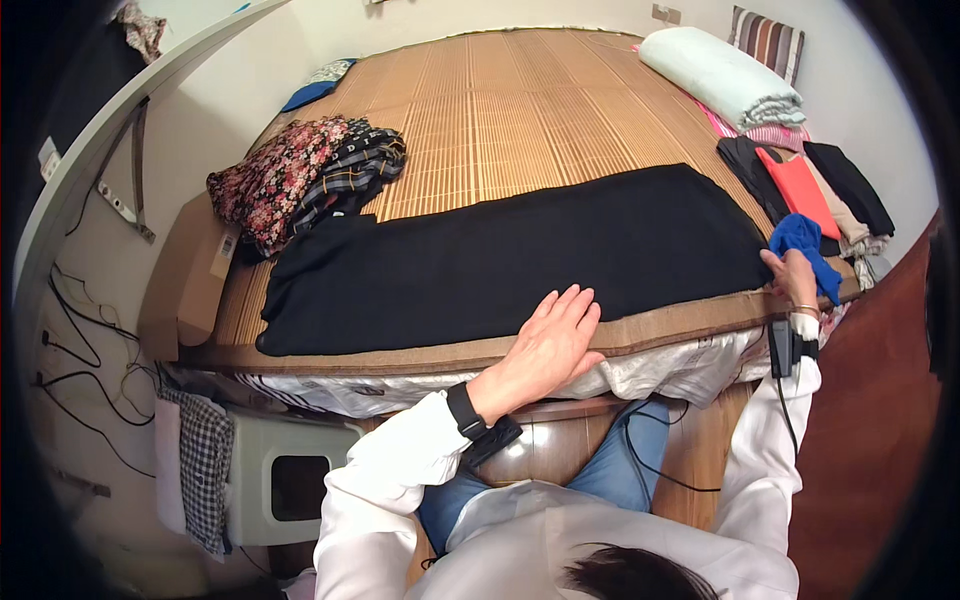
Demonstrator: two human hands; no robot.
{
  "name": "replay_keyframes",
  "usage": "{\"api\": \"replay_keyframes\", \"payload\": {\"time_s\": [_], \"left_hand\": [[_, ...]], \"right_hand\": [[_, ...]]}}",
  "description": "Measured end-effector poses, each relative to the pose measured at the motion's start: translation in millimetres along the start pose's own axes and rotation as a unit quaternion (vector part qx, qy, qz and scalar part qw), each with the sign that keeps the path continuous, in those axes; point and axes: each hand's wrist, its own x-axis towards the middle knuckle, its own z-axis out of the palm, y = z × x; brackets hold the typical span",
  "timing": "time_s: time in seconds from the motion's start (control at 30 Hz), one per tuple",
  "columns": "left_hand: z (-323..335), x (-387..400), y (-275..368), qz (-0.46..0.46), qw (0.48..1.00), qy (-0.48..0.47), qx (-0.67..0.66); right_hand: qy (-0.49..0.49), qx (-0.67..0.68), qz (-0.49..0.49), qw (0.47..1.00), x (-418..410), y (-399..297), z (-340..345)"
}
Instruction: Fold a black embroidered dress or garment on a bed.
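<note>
A long folded black garment (495, 262) lies flat along the near edge of a bed covered with a bamboo mat (510, 112). My left hand (555, 337) rests at the garment's near edge, palm down, with its fingers extended and nothing in its grasp. At the garment's right end is my right hand (792, 276), with the thumb by the black fabric and a crumpled blue cloth (802, 236) just behind the fingers. Whether those fingers pinch the fabric cannot be made out.
Floral and plaid clothes (292, 172) are heaped at the left beside a cardboard box (184, 277). A rolled pale quilt (720, 75) and folded clothes, one coral red (799, 191), lie at the right. A plastic stool (289, 435) with a checked cloth stands at the lower left.
</note>
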Motion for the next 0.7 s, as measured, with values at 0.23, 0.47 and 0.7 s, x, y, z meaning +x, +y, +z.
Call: {"api": "replay_keyframes", "payload": {"time_s": [0.23, 0.47, 0.7], "left_hand": [[11.9, 12.7, 13.8, 0.028, 0.999, -0.023, 0.014], [34.2, 28.4, 20.9, 0.016, 0.999, 0.030, 0.020], [34.9, 21.6, 15.0, 0.012, 0.999, 0.027, 0.016]], "right_hand": [[0.141, 0.007, -0.123, 0.982, 50.3, 47.3, 50.5], [0.156, 0.131, -0.055, 0.977, 32.7, 26.0, 31.1], [0.107, 0.076, -0.065, 0.989, 5.7, -7.6, 53.7]]}}
